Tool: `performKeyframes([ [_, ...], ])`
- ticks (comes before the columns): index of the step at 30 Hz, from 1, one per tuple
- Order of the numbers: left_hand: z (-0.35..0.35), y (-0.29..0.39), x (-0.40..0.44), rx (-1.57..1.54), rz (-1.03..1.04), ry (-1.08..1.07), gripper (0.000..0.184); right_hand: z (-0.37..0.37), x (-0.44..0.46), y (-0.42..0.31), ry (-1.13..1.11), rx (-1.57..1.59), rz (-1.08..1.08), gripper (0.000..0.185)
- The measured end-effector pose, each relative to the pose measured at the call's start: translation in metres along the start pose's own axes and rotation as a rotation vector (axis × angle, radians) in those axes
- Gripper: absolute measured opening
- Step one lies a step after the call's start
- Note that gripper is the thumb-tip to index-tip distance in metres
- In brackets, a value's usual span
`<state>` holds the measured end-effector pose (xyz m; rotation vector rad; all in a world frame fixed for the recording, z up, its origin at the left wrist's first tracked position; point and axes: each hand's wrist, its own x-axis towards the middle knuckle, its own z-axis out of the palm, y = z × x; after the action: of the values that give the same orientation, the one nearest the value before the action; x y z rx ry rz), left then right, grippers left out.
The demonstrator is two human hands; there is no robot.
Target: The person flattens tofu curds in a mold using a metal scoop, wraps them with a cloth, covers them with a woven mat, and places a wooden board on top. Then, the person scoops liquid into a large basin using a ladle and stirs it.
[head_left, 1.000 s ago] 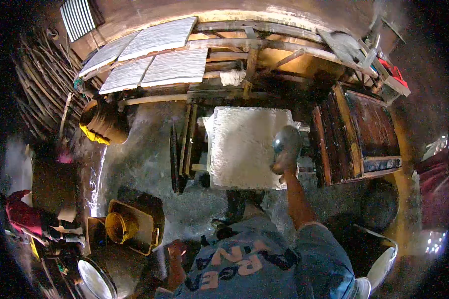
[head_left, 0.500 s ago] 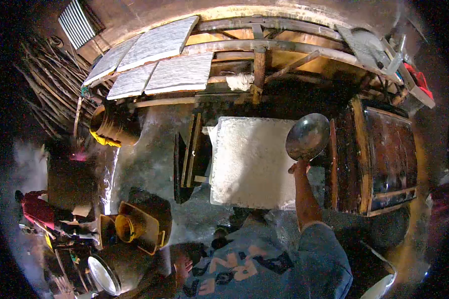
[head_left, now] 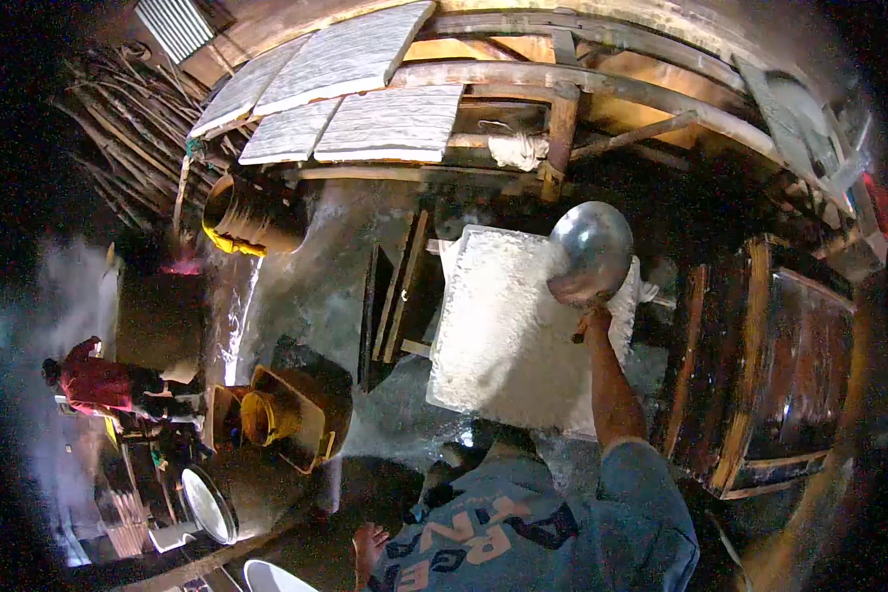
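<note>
A round metal pan (head_left: pixel 592 253) hangs over the upper right part of a white, rough-surfaced slab (head_left: pixel 498 326). My right hand (head_left: pixel 593 321) is closed around the pan's short handle, near the slab's right side. Down at the lower left, beside my shirt, my left hand (head_left: pixel 370 541) has its fingers apart and holds nothing. What the slab rests on is mostly hidden; pale bar ends stick out at its sides.
Pale sheets (head_left: pixel 345 59) lie on a wooden rack (head_left: pixel 651 87). A dark wooden crate (head_left: pixel 799 375) stands right. Left are a barrel (head_left: pixel 257 217), a yellow bucket (head_left: pixel 266 418), a white-topped drum (head_left: pixel 209 505) and a person in red (head_left: pixel 97 383).
Over the last second the pan has lifted and swung, and its rounded, shiny side now shows above the slab's upper right. The whole view has shifted and tilted.
</note>
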<state>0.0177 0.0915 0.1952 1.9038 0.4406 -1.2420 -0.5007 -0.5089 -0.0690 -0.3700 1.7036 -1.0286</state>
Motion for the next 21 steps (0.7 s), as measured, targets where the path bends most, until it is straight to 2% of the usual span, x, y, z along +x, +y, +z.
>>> performKeyframes([
  [1,0.001,-0.001,0.0,-0.008,-0.02,-0.013,0.028,0.005,0.003,0.001,-0.013,-0.082,-0.029,0.028],
  [4,0.007,-0.011,-0.016,0.1,0.113,-0.024,0.027,0.025,0.013,0.013,-0.052,-0.325,-0.116,0.033],
  [6,0.015,-0.012,-0.027,0.092,0.066,0.026,0.025,0.038,0.011,0.017,-0.067,-0.42,-0.14,0.033],
  [8,0.016,-0.016,-0.032,0.081,0.046,0.069,0.025,0.053,-0.017,0.001,-0.068,-0.335,-0.071,0.029],
  [10,0.014,-0.024,-0.034,0.07,0.056,0.105,0.025,0.069,-0.059,-0.027,-0.036,-0.116,0.072,0.025],
  [13,-0.004,-0.038,-0.024,-0.198,-0.069,-0.008,0.025,0.093,-0.103,-0.063,0.008,0.024,0.161,0.021],
  [16,0.006,-0.044,-0.031,0.019,-0.004,0.175,0.026,0.113,-0.102,-0.042,0.012,-0.03,0.096,0.013],
  [19,0.017,-0.036,-0.047,-0.065,-0.031,0.165,0.024,0.128,-0.084,-0.006,-0.035,-0.238,-0.064,0.01],
  [21,0.01,-0.039,-0.035,-0.103,-0.13,0.213,0.021,0.131,-0.074,0.005,-0.116,-0.288,-0.072,0.01],
])
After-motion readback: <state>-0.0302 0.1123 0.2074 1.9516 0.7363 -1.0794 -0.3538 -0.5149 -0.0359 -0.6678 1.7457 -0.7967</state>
